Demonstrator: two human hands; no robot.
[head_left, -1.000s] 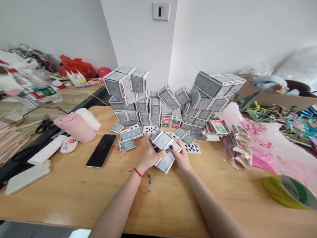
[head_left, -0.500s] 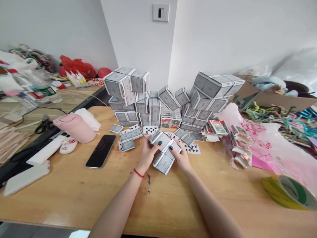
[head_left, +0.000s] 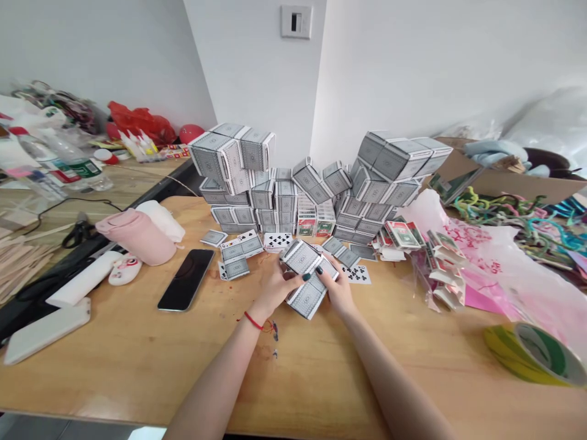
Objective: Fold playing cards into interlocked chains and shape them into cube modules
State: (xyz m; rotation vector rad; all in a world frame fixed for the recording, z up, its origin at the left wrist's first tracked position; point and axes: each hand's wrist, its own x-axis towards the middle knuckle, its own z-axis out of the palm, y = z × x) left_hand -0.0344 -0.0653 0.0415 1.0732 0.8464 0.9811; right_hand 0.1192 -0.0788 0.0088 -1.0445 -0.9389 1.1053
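Most of the back of the light wooden tabletop [head_left: 137, 366] is taken up by a tall pile of grey-patterned cubes folded from playing cards [head_left: 284, 195], stacked against the white wall, so a good share of the building looks done. To the right, a crumpled pink plastic bag [head_left: 481, 269] lies beside red-and-green card packs [head_left: 403, 235], which suggests there is stock left to work through. In front of the pile, near the middle of the tabletop, the left hand [head_left: 274, 287] and right hand [head_left: 340, 288] hold a cluster of two joined grey card cubes [head_left: 308, 298]. The fingers [head_left: 300, 278] of both hands are curled shut around it from either side, and its lower cube appears to rest on the wood. Loose playing cards [head_left: 241, 250] lie scattered just behind the hands, and a black smartphone [head_left: 186, 279] lies to the left.
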